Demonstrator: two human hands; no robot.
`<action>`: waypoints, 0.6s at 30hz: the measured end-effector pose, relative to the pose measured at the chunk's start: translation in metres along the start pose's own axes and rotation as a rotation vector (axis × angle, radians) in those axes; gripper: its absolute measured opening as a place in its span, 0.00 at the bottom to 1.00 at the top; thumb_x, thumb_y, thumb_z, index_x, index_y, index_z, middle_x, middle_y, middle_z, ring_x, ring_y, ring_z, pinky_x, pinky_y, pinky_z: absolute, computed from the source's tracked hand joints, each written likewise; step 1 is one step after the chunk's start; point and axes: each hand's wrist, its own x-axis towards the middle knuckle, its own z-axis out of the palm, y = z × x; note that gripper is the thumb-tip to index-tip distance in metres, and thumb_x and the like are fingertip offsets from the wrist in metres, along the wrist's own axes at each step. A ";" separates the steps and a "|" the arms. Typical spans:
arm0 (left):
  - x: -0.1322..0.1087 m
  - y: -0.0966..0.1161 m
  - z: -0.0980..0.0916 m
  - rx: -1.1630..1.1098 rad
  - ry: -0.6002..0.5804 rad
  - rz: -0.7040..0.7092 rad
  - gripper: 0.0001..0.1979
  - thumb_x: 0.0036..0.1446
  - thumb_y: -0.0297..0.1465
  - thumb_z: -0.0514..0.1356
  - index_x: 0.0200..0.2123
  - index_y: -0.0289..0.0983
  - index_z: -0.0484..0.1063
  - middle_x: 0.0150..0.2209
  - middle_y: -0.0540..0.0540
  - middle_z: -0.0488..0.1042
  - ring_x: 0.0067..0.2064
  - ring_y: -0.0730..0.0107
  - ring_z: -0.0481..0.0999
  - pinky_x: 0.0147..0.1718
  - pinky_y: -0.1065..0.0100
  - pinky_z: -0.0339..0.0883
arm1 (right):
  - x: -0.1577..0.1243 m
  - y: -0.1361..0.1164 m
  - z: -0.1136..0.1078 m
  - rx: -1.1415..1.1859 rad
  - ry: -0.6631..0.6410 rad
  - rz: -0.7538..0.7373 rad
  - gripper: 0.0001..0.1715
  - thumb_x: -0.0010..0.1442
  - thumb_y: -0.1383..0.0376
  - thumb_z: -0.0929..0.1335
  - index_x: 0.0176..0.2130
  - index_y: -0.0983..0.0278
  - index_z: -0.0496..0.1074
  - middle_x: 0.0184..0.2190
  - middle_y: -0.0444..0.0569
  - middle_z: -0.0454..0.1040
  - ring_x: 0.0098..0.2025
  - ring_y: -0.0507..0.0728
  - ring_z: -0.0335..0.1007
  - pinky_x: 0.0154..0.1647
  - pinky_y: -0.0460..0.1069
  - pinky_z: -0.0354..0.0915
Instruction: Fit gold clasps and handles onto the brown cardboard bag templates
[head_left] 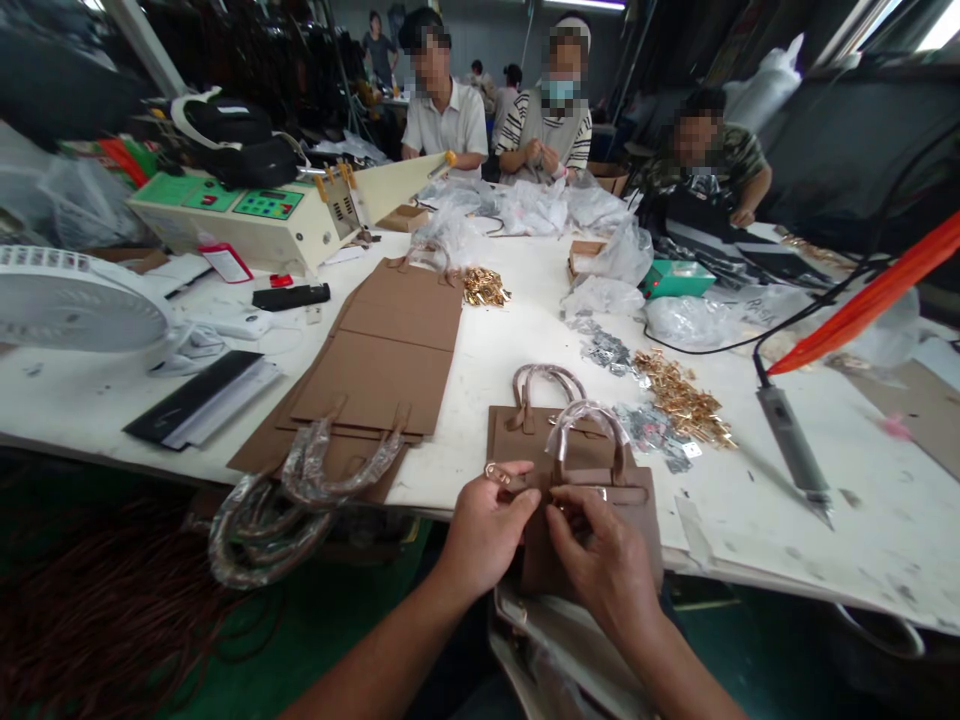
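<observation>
head view. both hands meet on a small brown leather handbag (637, 515) that lies across the near rim of the white worktable (510, 340), handles pointing away from the wearer and base toward the lap. left hand (487, 530): fingers curled, thumb and forefinger pinching a small gold metal ring fitting (496, 472) at the left end of a narrow brown strap (626, 494) that crosses the bag's front. right hand (604, 565): fingertips pressed together on the strap near its middle; whether anything smaller sits between them cannot be told. the strap's long axis runs left to right, so the fitting lies on the left hand's side, and the rest of the band shows past the right hand. just beyond the hands rises a looped handle wrapped in clear plastic film (589, 418). farther right is a heap of loose gold metal hardware (682, 400), and to the left a stack of flat brown panels (382, 370). other people sit at the far side.
</observation>
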 end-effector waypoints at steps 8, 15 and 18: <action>0.002 -0.006 0.002 0.035 0.032 0.040 0.22 0.58 0.35 0.63 0.55 0.37 0.75 0.35 0.46 0.81 0.31 0.66 0.79 0.27 0.69 0.73 | 0.011 -0.001 -0.005 0.060 -0.137 0.035 0.08 0.65 0.62 0.67 0.42 0.59 0.75 0.34 0.45 0.79 0.34 0.55 0.76 0.36 0.47 0.69; 0.004 -0.008 0.003 0.061 0.063 0.088 0.21 0.58 0.34 0.64 0.54 0.37 0.77 0.46 0.43 0.83 0.39 0.61 0.82 0.37 0.65 0.76 | 0.017 -0.008 -0.013 0.079 -0.220 0.065 0.10 0.66 0.60 0.65 0.42 0.59 0.76 0.37 0.47 0.80 0.38 0.57 0.76 0.39 0.49 0.69; 0.005 -0.002 0.001 0.056 0.051 0.087 0.22 0.58 0.35 0.64 0.55 0.37 0.76 0.41 0.44 0.83 0.40 0.61 0.82 0.38 0.64 0.76 | 0.015 -0.008 -0.011 0.118 -0.142 0.097 0.14 0.65 0.58 0.66 0.47 0.61 0.75 0.38 0.50 0.80 0.37 0.58 0.77 0.40 0.50 0.70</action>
